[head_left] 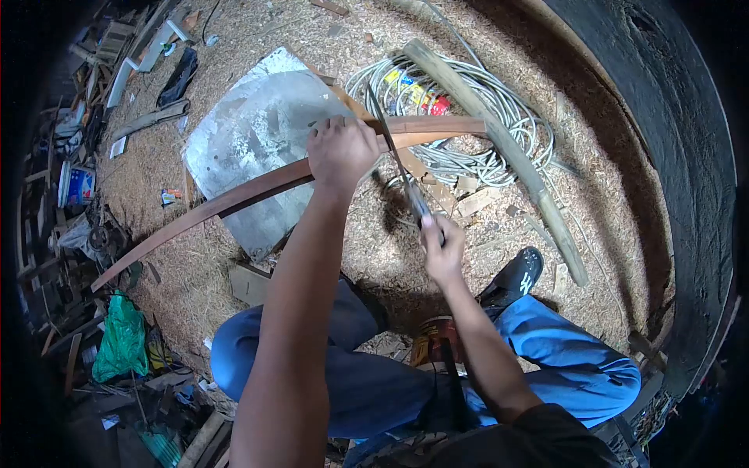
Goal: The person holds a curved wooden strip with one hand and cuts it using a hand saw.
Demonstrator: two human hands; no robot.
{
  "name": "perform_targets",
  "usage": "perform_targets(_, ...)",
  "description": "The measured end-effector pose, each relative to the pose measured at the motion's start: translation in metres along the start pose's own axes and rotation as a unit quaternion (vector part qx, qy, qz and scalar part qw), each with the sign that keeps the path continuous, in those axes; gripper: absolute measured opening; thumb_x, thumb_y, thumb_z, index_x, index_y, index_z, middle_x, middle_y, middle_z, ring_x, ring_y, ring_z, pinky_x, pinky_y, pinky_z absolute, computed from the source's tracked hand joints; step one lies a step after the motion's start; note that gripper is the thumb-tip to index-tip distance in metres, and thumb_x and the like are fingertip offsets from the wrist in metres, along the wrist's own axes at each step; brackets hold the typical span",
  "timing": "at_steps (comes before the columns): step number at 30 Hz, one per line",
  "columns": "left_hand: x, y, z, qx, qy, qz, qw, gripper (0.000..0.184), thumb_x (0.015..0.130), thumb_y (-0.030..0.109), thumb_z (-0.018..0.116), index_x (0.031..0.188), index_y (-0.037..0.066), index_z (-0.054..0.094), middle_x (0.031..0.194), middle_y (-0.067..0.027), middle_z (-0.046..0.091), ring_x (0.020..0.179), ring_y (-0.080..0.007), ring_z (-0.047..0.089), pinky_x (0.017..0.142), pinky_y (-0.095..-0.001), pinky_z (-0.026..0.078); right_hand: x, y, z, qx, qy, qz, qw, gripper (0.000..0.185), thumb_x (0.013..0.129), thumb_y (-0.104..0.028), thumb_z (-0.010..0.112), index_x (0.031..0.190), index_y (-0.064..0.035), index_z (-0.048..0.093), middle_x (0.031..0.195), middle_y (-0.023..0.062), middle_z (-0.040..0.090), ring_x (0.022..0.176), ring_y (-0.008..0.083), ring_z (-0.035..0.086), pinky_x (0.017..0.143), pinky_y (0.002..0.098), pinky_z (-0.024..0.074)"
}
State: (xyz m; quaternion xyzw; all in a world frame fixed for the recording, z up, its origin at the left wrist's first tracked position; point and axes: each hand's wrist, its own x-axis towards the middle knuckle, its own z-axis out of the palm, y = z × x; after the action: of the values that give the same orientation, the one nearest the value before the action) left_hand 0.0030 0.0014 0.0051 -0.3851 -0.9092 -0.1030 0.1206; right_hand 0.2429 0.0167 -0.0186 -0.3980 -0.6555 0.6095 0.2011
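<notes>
1. The strip [179, 226], long, curved and wooden, lies across the slab [273, 101], running out past its lower-left edge and its right corner; its right end meets or overlaps the pole [468, 97] in view, though contact is unclear.
2. The left hand [343, 152] has its grip closed over the strip near the slab's right corner. The right hand [443, 248] has its grip wrapped round the handle of the blade [399, 162], which crosses the strip just beside the left hand.
3. The strip looks fairly light for its length, stiff, with some spring in the thin ends. Dry wood should not be slippery, but edges may splinter, and the long left end could tip or swing it.
4. The best hold is likely over the slab, pressing down, fingers clear of the blade; for lifting, near the middle.
5. A tin [425, 347] stands between the legs; its contents cannot be told. A tub [76, 184] sits at the floor's left side, contents hidden. The green bag [121, 343] is crumpled, and whether it holds anything is unclear.
</notes>
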Motion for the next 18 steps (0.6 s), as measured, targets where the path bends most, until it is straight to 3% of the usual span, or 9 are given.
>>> perform_targets(4,-0.001,-0.001,-0.003,-0.006,0.006,0.010,1.000,0.030,0.085,0.022,0.052,0.071,0.002,0.070,0.079,-0.0170,0.070,0.077,-0.0343,0.067,0.074,-0.0436,0.053,-0.013,-0.001,-0.009,0.036,-0.005,0.008,0.999,0.038,0.098,-0.022,0.057,0.068,-0.0004,0.048,0.057,-0.0002,0.037,0.055,0.0089,0.034,0.049,0.0308,0.0283)
perform_targets(7,0.000,0.001,-0.003,-0.004,0.010,-0.001,1.000,0.031,0.086,0.022,0.052,0.071,0.001,0.070,0.080,-0.0173,0.070,0.077,-0.0342,0.067,0.073,-0.0440,0.053,-0.060,0.006,-0.034,-0.018,-0.019,-0.035,0.999,0.040,0.099,-0.024,0.057,0.068,0.0005,0.048,0.057,-0.0011,0.036,0.055,0.0085,0.033,0.049,0.0305,0.0279)
perform_targets(9,0.000,0.000,-0.004,-0.011,0.005,0.006,1.000,0.031,0.085,0.021,0.052,0.071,0.000,0.069,0.079,-0.0177,0.069,0.074,-0.0343,0.067,0.072,-0.0437,0.054,-0.068,0.007,-0.037,-0.013,-0.019,0.000,1.000,0.041,0.099,-0.025,0.058,0.068,0.0003,0.048,0.057,-0.0015,0.036,0.055,0.0081,0.033,0.049,0.0305,0.0269)
perform_targets(14,0.000,0.000,0.000,0.002,0.024,0.017,1.000,0.031,0.086,0.021,0.052,0.070,0.002,0.069,0.076,-0.0167,0.068,0.072,-0.0339,0.067,0.071,-0.0436,0.054,0.007,-0.009,-0.001,0.022,-0.004,-0.004,1.000,0.040,0.099,-0.024,0.057,0.068,-0.0012,0.048,0.057,-0.0016,0.036,0.055,0.0078,0.034,0.049,0.0306,0.0259)
perform_targets(18,-0.001,-0.002,-0.001,-0.008,0.018,0.015,1.000,0.030,0.086,0.021,0.052,0.068,0.003,0.068,0.074,-0.0158,0.067,0.072,-0.0332,0.067,0.070,-0.0438,0.053,-0.029,0.009,-0.012,0.004,-0.004,-0.013,1.000,0.040,0.100,-0.023,0.056,0.067,-0.0017,0.048,0.056,-0.0017,0.036,0.056,0.0077,0.035,0.049,0.0297,0.0272)
